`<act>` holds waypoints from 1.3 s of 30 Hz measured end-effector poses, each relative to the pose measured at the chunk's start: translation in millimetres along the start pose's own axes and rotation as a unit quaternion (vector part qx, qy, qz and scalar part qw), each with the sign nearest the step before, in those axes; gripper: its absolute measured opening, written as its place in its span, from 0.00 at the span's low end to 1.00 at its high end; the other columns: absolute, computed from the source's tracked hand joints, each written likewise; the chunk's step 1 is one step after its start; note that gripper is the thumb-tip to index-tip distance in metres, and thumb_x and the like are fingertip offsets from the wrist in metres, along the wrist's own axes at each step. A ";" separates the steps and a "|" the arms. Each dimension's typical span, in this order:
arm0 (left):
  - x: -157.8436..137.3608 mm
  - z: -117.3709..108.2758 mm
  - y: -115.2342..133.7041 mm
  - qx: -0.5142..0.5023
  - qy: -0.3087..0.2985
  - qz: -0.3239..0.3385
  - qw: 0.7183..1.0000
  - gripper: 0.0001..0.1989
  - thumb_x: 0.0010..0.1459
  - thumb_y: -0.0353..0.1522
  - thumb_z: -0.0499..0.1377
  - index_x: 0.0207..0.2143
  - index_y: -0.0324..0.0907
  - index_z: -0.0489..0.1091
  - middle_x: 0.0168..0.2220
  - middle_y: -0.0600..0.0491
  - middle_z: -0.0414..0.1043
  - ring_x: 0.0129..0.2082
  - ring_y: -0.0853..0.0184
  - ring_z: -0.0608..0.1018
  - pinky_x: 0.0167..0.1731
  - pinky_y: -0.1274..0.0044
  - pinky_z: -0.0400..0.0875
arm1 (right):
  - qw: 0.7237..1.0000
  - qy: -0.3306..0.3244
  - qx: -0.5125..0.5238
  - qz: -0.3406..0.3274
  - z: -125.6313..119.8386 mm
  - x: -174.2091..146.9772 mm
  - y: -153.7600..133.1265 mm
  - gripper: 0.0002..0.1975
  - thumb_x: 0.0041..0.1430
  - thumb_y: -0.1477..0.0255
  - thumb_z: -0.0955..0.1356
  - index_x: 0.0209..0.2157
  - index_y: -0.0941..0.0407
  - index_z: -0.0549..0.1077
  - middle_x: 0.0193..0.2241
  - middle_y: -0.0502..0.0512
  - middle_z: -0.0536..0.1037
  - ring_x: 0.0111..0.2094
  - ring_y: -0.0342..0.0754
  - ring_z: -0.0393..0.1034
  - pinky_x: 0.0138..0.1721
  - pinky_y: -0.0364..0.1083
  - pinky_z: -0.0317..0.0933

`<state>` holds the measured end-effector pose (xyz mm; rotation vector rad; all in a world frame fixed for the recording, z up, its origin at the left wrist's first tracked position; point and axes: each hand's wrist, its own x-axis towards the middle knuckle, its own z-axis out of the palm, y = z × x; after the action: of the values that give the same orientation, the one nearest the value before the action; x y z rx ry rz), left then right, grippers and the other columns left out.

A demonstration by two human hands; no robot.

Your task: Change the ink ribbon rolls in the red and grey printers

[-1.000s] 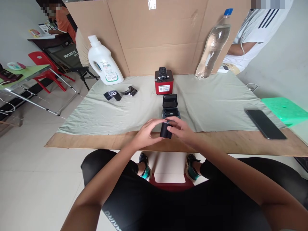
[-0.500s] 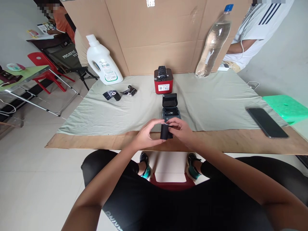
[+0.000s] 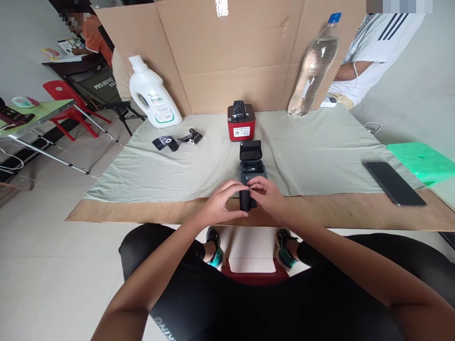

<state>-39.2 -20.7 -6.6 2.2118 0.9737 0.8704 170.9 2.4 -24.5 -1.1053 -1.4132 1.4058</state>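
A small black roll (image 3: 244, 201) stands upright between my hands above the table's front edge. My left hand (image 3: 221, 204) clasps it between the fingers at its top and the thumb near its bottom. At the roll's right side, the fingers of my right hand (image 3: 270, 196) are pinched on what looks like its loose end. Just beyond my hands sits a small dark label printer (image 3: 253, 169), its lid (image 3: 250, 150) raised and its bay exposed. Behind that stands a red printer (image 3: 241, 130) with a black strip coming from its top.
Two loose black rolls, one at left (image 3: 172, 144) and one beside it (image 3: 195, 136), lie near a white jug (image 3: 158, 102). A water bottle (image 3: 314, 71) leans against the cardboard (image 3: 234, 47). A phone (image 3: 394, 183) lies right. A person in white (image 3: 377, 42) is beyond.
The whole view has shifted slightly. My hands keep hold of the black roll, with my right fingers changing their pinch slightly at its top right edge.
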 end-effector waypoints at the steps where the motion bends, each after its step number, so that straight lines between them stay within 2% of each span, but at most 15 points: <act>1: -0.2 1.6 -0.6 0.007 0.006 0.006 1.000 0.28 0.58 0.41 0.72 0.59 0.48 0.70 0.56 0.46 0.73 0.57 0.55 0.77 0.58 0.65 0.74 | 1.000 0.002 0.001 0.002 0.4 -0.1 0.0 0.13 0.52 0.66 0.73 0.39 0.53 0.72 0.31 0.50 0.79 0.33 0.47 0.73 0.35 0.47 0.68; 5: -1.9 7.4 -5.8 0.085 0.034 0.034 0.995 0.28 0.60 0.42 0.69 0.60 0.47 0.69 0.56 0.45 0.75 0.56 0.54 0.78 0.59 0.62 0.72 | 1.000 0.007 0.004 0.012 -0.2 -0.1 0.2 0.14 0.52 0.64 0.73 0.39 0.53 0.72 0.31 0.51 0.79 0.32 0.47 0.73 0.31 0.46 0.67; 8: -2.6 7.9 -8.7 0.157 0.050 0.080 0.983 0.28 0.62 0.45 0.68 0.60 0.46 0.69 0.54 0.45 0.78 0.55 0.54 0.79 0.57 0.61 0.72 | 1.000 0.007 -0.001 0.011 -0.9 -0.6 0.2 0.14 0.52 0.64 0.73 0.39 0.53 0.72 0.31 0.51 0.78 0.32 0.47 0.72 0.30 0.46 0.66; 12: -3.1 4.2 -7.1 0.220 0.032 0.133 0.966 0.26 0.65 0.44 0.65 0.61 0.44 0.69 0.55 0.44 0.79 0.55 0.55 0.80 0.58 0.61 0.71 | 1.000 0.010 -0.009 -0.005 -0.3 -2.2 1.5 0.13 0.53 0.65 0.72 0.38 0.53 0.71 0.31 0.51 0.79 0.32 0.47 0.73 0.33 0.47 0.67; 17: -4.5 2.5 -6.2 0.256 0.019 0.139 0.957 0.23 0.67 0.39 0.62 0.62 0.43 0.68 0.55 0.44 0.79 0.55 0.55 0.80 0.59 0.61 0.72 | 0.997 0.033 -0.041 -0.052 1.7 -3.8 5.2 0.10 0.55 0.66 0.71 0.39 0.53 0.72 0.32 0.51 0.80 0.35 0.49 0.75 0.39 0.49 0.69; 26: -2.8 5.0 -6.9 0.280 0.062 0.134 0.948 0.24 0.64 0.37 0.63 0.60 0.41 0.70 0.51 0.44 0.80 0.50 0.54 0.82 0.56 0.62 0.75 | 0.982 0.044 -0.153 -0.104 2.3 -5.6 -3.6 0.07 0.60 0.68 0.68 0.41 0.51 0.69 0.24 0.47 0.72 0.27 0.48 0.68 0.32 0.49 0.63; 29: -3.4 5.7 -7.7 0.295 0.060 0.142 0.943 0.23 0.64 0.36 0.63 0.60 0.42 0.70 0.51 0.45 0.80 0.49 0.55 0.82 0.54 0.63 0.76 | 0.979 0.038 -0.160 -0.121 5.6 -9.6 -5.1 0.07 0.61 0.68 0.67 0.42 0.51 0.69 0.29 0.50 0.76 0.31 0.50 0.74 0.33 0.50 0.66; 34: -5.2 3.0 -12.7 0.332 0.066 0.118 0.933 0.20 0.65 0.37 0.63 0.59 0.50 0.73 0.52 0.47 0.78 0.50 0.57 0.81 0.51 0.65 0.76 | 0.967 0.044 -0.188 -0.164 12.4 -21.9 -7.5 0.10 0.62 0.70 0.68 0.46 0.51 0.70 0.39 0.55 0.81 0.39 0.52 0.79 0.37 0.50 0.71; 39: -6.0 -1.1 -19.8 0.341 0.075 0.101 0.931 0.17 0.66 0.41 0.63 0.55 0.48 0.77 0.51 0.45 0.78 0.47 0.57 0.82 0.48 0.66 0.77 | 0.966 0.025 -0.182 -0.182 15.1 -27.3 -7.5 0.11 0.64 0.73 0.67 0.48 0.51 0.71 0.46 0.57 0.81 0.45 0.51 0.79 0.44 0.50 0.74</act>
<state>-51.4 -13.8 -21.9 2.9067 1.2825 0.8904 163.3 -27.8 -16.8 -1.0269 -1.7774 0.8735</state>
